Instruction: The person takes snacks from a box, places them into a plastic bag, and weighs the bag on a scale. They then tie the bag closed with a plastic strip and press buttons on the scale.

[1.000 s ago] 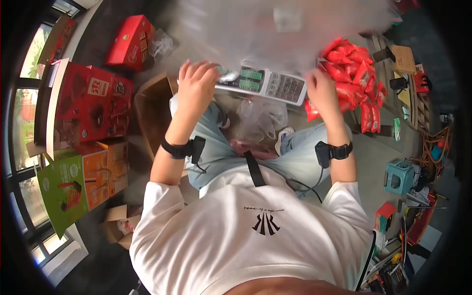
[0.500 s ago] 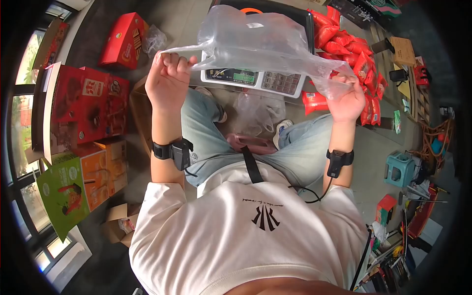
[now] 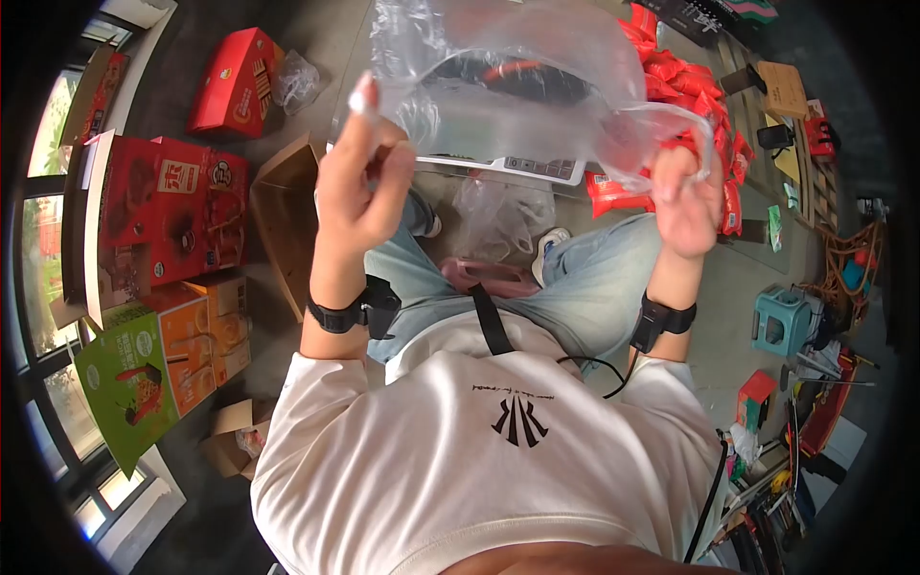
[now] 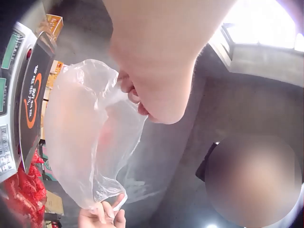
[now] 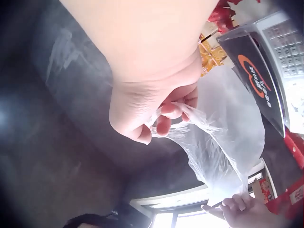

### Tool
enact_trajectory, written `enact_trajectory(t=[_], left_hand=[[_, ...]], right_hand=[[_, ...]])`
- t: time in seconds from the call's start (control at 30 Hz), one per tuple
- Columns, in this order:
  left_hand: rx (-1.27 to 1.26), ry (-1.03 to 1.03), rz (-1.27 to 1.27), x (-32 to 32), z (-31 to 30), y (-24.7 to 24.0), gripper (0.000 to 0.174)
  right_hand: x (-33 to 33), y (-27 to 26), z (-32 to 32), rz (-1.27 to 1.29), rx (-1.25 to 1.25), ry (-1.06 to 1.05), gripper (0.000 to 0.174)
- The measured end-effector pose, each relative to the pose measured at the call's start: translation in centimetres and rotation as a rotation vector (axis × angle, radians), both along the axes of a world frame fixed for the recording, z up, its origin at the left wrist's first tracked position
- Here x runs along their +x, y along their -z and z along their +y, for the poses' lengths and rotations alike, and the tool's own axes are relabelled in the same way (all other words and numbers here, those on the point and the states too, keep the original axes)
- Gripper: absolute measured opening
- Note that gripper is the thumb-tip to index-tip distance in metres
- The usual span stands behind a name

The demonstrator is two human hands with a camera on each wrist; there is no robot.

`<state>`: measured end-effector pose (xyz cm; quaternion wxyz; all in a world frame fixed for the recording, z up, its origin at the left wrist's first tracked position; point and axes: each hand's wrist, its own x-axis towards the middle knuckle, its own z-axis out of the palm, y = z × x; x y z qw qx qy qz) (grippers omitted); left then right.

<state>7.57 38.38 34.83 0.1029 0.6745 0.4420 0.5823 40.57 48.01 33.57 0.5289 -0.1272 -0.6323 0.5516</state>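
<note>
A clear plastic bag (image 3: 537, 105) is stretched between both hands, puffed out above the scale (image 3: 541, 170). My left hand (image 3: 362, 182) grips its left side, with curled fingers on the film in the left wrist view. At the other end my right hand (image 3: 688, 201) has its fingers curled through the bag's handle loop, which shows also in the right wrist view around the fingers (image 5: 171, 111). Part of the scale's keypad and its dark plate show behind the film.
Red packets (image 3: 685, 81) are piled right of the scale. Another plastic bag (image 3: 503, 216) hangs below its front edge. An open cardboard box (image 3: 283, 216) stands at the left, near red cartons (image 3: 177, 206). A blue stool (image 3: 778, 321) is at the right.
The bag was a blur above the scale, then was pulled flat between the hands; now it is puffed wider. Since half a second ago my left hand has moved slightly right and turned.
</note>
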Motion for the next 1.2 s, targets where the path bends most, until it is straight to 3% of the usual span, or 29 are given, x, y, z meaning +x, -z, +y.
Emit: enact_trajectory(t=[0.07,0.17,0.27,0.3,0.37,0.5,0.57,0.67,0.8,0.87,0.9,0.97,1.0,1.07,1.1,1.13,1.2], left_hand=[[0.009,0.027,-0.034,0.4,1.0,1.5,0.064],[-0.148,-0.06,-0.144,0.9,1.9,2.6,0.064],[-0.226,-0.04,-0.143,0.7,2.1,3.4,0.062],[-0.178,0.026,-0.176,0.6,2.5,4.1,0.06],[-0.241,0.033,-0.177,0.6,2.4,4.5,0.058],[-0.366,0.033,-0.289,1.1,2.1,4.3,0.054],[-0.364,0.059,-0.341,1.3,2.0,4.6,0.054],[-0.371,0.071,-0.416,1.6,1.6,4.7,0.053],[-0.394,0.078,-0.492,2.3,0.8,4.4,0.052],[-0.373,0.086,-0.485,2.7,0.6,4.8,0.052],[-0.398,0.102,-0.471,3.0,0.5,4.8,0.053],[-0.427,0.114,-0.467,4.1,0.3,4.9,0.055],[-0.446,0.12,-0.468,4.3,0.2,5.2,0.055],[-0.467,0.137,-0.34,4.4,-0.4,5.7,0.056],[-0.482,0.135,-0.304,4.5,-0.6,5.5,0.056],[-0.461,0.089,-0.212,4.6,-0.8,4.9,0.056],[-0.423,0.086,-0.133,4.9,-1.3,4.7,0.058]], right_hand=[[-0.2,1.6,0.5,-0.053,-0.017,0.037,0.053],[0.1,4.6,1.0,-0.476,-0.129,0.393,0.043],[2.9,8.3,2.0,-1.117,0.351,0.463,0.055],[3.7,9.4,1.8,-1.119,0.354,0.459,0.055],[4.8,11.6,1.0,-1.583,0.471,0.407,0.061],[5.7,14.7,1.8,-1.679,0.554,0.394,0.061],[5.2,15.3,2.1,-1.762,0.719,0.468,0.062],[4.1,12.3,1.6,-1.794,0.554,0.336,0.061],[1.2,6.8,-1.0,-1.566,0.451,0.391,0.06],[-1.0,4.0,-2.2,-1.245,0.336,0.358,0.065],[-2.2,2.9,-2.3,-1.244,0.333,0.367,0.065],[-4.5,1.3,-2.0,-0.798,-0.23,-0.1,0.059],[-5.7,1.6,-1.7,-0.794,-0.227,-0.089,0.059],[-8.3,2.3,-0.7,-0.545,-0.599,-0.089,0.05],[-9.6,1.8,-0.3,-0.535,-0.683,-0.047,0.039],[-10.0,2.2,0.6,-0.535,-0.671,-0.054,0.039],[-10.7,3.4,2.7,-0.218,-1.029,-0.36,0.045]])
